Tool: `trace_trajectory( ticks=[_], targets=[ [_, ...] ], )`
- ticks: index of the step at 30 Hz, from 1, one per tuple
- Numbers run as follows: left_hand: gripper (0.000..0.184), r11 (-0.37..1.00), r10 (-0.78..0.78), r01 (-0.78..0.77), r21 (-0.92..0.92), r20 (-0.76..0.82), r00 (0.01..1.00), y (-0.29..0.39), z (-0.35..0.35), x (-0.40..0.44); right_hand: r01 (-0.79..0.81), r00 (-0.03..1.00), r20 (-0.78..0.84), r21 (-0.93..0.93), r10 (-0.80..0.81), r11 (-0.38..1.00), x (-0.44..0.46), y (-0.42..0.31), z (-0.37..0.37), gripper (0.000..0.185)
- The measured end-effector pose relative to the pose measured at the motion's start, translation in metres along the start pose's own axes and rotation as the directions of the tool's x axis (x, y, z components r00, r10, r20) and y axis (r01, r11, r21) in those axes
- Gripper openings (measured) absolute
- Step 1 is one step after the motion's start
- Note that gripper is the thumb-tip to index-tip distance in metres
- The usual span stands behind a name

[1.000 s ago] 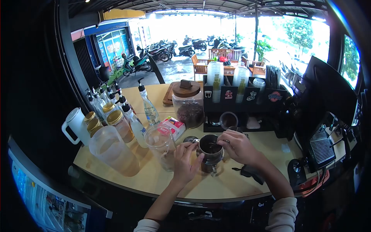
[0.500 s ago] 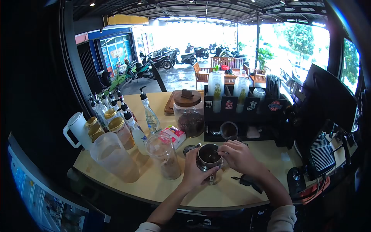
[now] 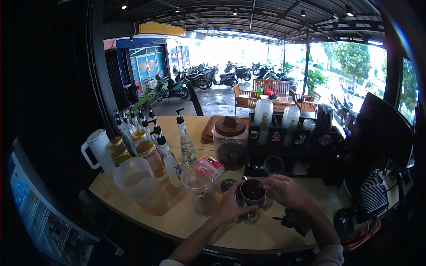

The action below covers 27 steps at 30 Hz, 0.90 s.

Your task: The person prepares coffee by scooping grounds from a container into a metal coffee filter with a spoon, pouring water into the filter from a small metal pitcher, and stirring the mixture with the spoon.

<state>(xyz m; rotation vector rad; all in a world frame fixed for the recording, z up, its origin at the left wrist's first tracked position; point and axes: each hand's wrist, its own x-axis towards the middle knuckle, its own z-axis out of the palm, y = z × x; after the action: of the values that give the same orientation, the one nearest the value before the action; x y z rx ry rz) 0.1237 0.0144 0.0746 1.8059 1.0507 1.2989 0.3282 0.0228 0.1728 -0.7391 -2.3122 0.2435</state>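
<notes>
A small metal cup (image 3: pixel 253 205) with dark contents stands over a glass vessel, of which only the lower part shows. My left hand (image 3: pixel 230 206) is wrapped round the cup's left and front side. At the cup's right rim my right hand (image 3: pixel 282 190) has its fingers pinched together; what they hold is too small to make out. To the left stands a tall clear plastic container (image 3: pixel 199 188), and a round metal lid (image 3: pixel 228 185) lies between it and the cup. Behind them are a pink and white packet (image 3: pixel 210 166) and a glass jar (image 3: pixel 230 148) with a wooden lid.
Pump bottles (image 3: pixel 186 144), gold-lidded jars (image 3: pixel 151 158), a white pitcher (image 3: pixel 98 150) and a frosted jug (image 3: pixel 141 186) crowd the left. A black cup rack (image 3: pixel 288 155) stands behind. A dark cloth (image 3: pixel 295 221) and a monitor (image 3: pixel 381 128) are to the right.
My left hand has gone from fingers extended beside the cup to wrapped round it. My right hand stays at the rim. The camera view has tilted up, shifting the scene down and right.
</notes>
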Motion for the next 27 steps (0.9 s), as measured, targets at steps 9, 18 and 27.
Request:
trace_trajectory(
  ticks=[9, 18, 27],
  targets=[
    [0.092, 0.999, -0.035, 0.043, -0.030, 0.239, 0.970, 0.006, -0.013, 0.006, 0.063, 0.996, 0.058, -0.040, -0.061, 0.997, 0.010, -0.004, 0.000, 0.007],
    [0.088, 0.996, 0.084, -0.080, 0.046, -0.089, 0.992, 0.012, 0.017, -0.003, -0.014, 0.998, 0.060, 0.001, 0.014, 1.000, 0.008, -0.001, -0.002, 0.009],
    [0.089, 0.999, 0.024, -0.022, -0.024, 0.100, 0.995, -0.006, -0.001, 0.014, 0.015, 0.999, 0.035, -0.074, -0.012, 0.997, 0.003, 0.007, -0.005, 0.009]
  ],
)
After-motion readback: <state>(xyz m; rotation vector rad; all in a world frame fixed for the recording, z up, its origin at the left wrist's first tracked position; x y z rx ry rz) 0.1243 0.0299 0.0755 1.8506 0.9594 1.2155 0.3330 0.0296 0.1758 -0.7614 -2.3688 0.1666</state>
